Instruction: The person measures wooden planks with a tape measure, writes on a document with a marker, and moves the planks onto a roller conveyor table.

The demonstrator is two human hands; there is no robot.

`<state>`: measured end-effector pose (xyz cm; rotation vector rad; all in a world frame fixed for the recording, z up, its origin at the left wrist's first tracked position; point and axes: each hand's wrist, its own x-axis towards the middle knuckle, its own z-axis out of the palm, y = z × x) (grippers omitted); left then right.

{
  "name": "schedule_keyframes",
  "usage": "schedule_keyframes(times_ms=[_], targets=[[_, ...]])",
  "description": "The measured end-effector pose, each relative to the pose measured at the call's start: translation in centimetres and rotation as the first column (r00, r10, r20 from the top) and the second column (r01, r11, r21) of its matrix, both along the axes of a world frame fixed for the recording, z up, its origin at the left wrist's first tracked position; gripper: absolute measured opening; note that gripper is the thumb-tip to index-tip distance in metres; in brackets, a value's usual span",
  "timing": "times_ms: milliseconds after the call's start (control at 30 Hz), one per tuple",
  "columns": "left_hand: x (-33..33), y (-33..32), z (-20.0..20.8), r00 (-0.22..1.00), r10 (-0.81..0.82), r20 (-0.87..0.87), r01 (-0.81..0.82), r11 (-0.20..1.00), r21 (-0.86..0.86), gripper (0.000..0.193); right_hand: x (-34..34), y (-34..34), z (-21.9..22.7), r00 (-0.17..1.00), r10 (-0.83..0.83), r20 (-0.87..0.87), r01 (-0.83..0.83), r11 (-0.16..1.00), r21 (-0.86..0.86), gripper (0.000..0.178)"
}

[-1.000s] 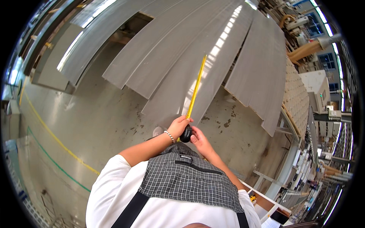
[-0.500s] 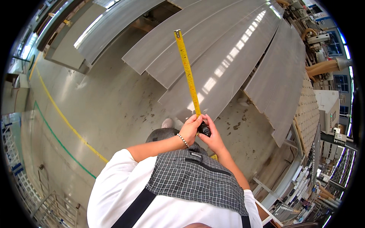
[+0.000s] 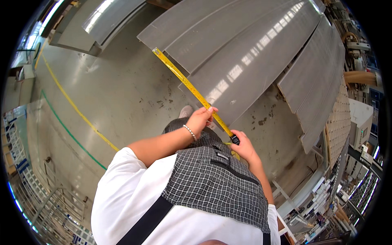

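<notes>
A yellow tape measure (image 3: 181, 76) is drawn out, its blade running from my waist up and left, its metal end hook near the corner of a grey panel. My left hand (image 3: 201, 120), with a beaded bracelet at the wrist, is closed on the blade partway along. The black tape case (image 3: 235, 140) sits in my right hand (image 3: 245, 146), whose fingers wrap round it. Between the two hands a stretch of blade shows. Large grey panels (image 3: 237, 53) lie overlapping ahead of me, under or behind the blade.
Another stack of panels (image 3: 110, 18) stands at the far left. Yellow (image 3: 77, 110) and green (image 3: 67, 126) lines mark the floor on the left. A studded table (image 3: 338, 118) and machinery are on the right. Metal racks (image 3: 45, 200) stand at the lower left.
The blade has swung to the left, from nearly upright to a slant. My hands have moved apart, the right one lower and to the right with the case, so more blade shows between them.
</notes>
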<state>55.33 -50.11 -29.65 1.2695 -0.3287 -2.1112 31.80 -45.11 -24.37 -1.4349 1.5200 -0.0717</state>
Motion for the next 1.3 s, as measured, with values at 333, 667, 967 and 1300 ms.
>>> schedule_keyframes(times_ms=[333,667,967,1300], targets=[[7.2,-1.1,-4.3,0.968,-0.098,0.230,0.073,0.991,0.116,0.034,-7.2,2.8,1.0,0.981,0.008,-0.192,0.010,0.995,0.096,0.048],[6.1,-3.1,-5.4,0.977,0.072,0.202,-0.086,0.994,0.061,0.045,-10.7,5.6,-1.5,0.984,-0.009,-0.177,0.031,0.992,0.120,0.046],[6.1,-3.7,-7.3,0.972,0.166,0.166,-0.169,0.986,0.006,0.025,-10.8,6.4,-3.1,0.986,-0.018,-0.168,0.035,0.995,0.094,0.050],[5.9,-4.0,-6.6,0.968,0.144,0.204,-0.151,0.988,0.016,0.025,-10.1,7.5,-3.4,0.970,-0.039,-0.240,0.061,0.995,0.085,0.050]])
